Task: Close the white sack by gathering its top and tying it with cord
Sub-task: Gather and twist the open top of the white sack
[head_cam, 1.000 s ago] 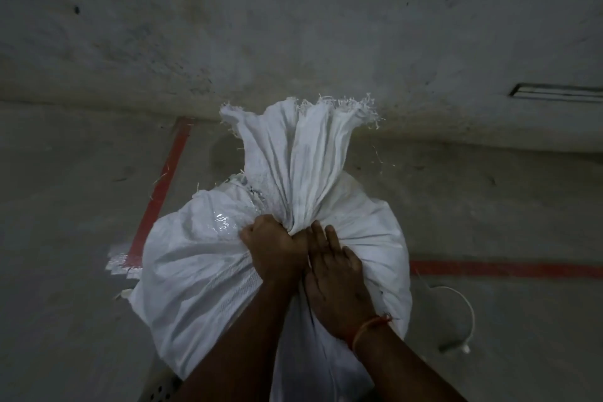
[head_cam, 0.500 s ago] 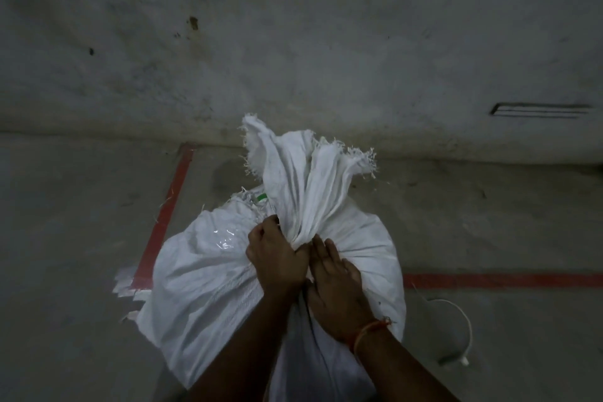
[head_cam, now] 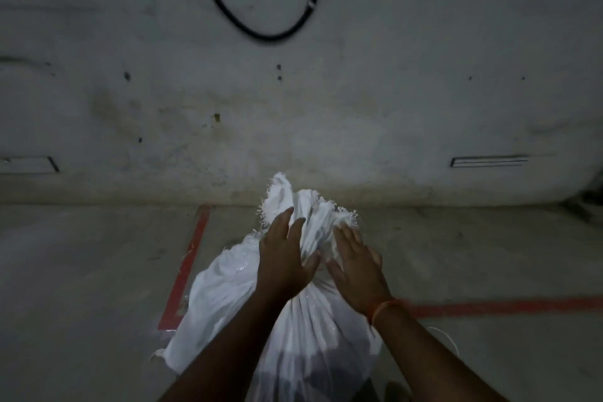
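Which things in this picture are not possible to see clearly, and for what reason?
All in the head view:
- Sack contents: hidden by the white sack fabric.
- Sack neck: partly covered by the left hand and right hand; whether any cord is around it cannot be told.
- Thin white cord on the floor: mostly hidden behind the right forearm.
- Black cable on the wall: cut off by the top edge.
- Both hands: motion-blurred.

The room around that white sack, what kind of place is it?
Probably a basement, warehouse or parking area, though I can't be sure. The bare concrete floor carries painted red lines like bay markings, the stained wall has low vent slots, and a loose black cable hangs on it.
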The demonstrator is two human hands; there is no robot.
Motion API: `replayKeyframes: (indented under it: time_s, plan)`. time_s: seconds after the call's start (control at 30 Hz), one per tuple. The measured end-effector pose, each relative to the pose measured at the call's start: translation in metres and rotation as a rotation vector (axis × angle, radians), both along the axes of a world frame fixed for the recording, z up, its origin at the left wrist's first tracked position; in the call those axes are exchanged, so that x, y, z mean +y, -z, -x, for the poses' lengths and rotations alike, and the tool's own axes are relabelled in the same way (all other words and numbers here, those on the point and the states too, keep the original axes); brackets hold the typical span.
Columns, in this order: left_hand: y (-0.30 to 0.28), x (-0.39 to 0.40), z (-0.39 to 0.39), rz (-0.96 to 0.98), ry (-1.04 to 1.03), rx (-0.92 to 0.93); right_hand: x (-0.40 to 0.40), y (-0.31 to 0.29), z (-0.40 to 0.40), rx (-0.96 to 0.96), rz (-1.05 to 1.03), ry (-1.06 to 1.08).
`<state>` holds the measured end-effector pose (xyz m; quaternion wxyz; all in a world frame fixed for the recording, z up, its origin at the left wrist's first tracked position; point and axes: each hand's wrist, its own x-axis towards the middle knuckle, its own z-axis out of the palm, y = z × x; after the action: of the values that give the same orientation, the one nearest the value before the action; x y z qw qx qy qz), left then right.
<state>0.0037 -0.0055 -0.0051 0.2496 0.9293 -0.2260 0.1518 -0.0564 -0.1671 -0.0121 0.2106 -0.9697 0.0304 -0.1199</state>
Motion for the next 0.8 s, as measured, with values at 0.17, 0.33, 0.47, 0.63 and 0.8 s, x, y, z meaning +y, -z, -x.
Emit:
replayKeyframes:
  time_s: [0.17,0.33,0.47,0.63,0.8]
  plan:
    - [-0.038,-0.015,0.029,-0.179,0.12,-0.129,-0.024,-0.043,0.037,-0.056,0.087,0.096]
    - [-0.047,-0.058,0.058,-0.207,0.248,-0.013,-0.06,-0.053,0.074,-0.052,0.085,0.19]
    - [-0.032,-0.108,0.07,-0.205,0.342,0.058,-0.099,-0.04,0.092,-0.029,0.096,0.263]
    - [0.028,-0.184,0.075,-0.202,0.439,0.225,-0.166,0.02,0.109,0.096,0.079,0.363]
    - [0.137,-0.257,0.072,-0.319,0.559,0.429,-0.229,0.12,0.127,0.294,0.027,0.482]
